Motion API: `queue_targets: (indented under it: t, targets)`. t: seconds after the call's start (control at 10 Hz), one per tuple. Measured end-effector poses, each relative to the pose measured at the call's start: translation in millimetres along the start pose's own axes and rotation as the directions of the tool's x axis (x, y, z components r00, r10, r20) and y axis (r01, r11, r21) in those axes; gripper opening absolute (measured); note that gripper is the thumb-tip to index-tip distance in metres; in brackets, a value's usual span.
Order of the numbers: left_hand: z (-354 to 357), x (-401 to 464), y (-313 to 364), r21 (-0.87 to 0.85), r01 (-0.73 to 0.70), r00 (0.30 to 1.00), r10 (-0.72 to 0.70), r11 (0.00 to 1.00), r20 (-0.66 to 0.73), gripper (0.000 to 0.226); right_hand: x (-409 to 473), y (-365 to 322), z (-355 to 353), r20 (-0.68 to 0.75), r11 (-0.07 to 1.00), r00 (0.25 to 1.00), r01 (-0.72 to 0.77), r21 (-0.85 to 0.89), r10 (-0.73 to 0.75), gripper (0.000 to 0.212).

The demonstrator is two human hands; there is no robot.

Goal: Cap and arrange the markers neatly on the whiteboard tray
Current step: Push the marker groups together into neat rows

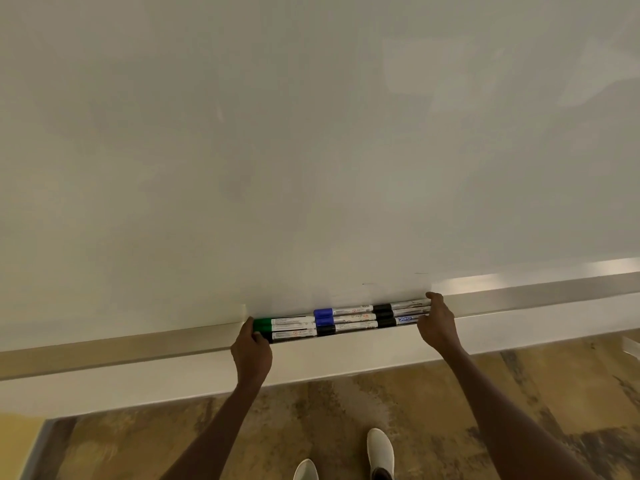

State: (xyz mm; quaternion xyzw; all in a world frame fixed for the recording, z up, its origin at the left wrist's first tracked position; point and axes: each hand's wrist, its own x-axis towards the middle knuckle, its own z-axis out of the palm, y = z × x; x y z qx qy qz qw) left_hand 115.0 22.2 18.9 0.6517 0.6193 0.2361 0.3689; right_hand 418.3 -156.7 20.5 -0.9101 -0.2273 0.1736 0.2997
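Both arms are bare from the lower edge of the view up to the wrists, with no sleeve, watch or ring to be seen. The left hand (251, 351) and right hand (439, 323) are bare too, without gloves. Near the bottom edge show two white shoes: the left shoe (306, 470) with a rounded toe, the right shoe (380, 451) plain and smooth, darker at its near end.

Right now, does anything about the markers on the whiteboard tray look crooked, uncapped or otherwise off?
Nothing stands out. The markers lie end to end in tight parallel rows on the tray, every cap in view on. The left hand and right hand bracket the two ends of the bundle. The rightmost ends are hidden behind the fingers.
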Motion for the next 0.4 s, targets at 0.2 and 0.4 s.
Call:
queue_targets:
  t: [0.2,0.4]
  targets:
    - [-6.9,-20.6,15.4,-0.001,-0.111,0.991,0.111,0.994,-0.074,0.034,-24.0,-7.3,-1.5,-0.139,0.971,0.969,0.181,-0.157,-0.203,0.049]
    - [11.5,-44.2,20.6,0.206,-0.470,0.873,0.487,0.858,-0.038,0.044,-43.8,-15.4,-10.5,-0.164,0.831,0.847,0.427,-0.357,-0.505,0.050]
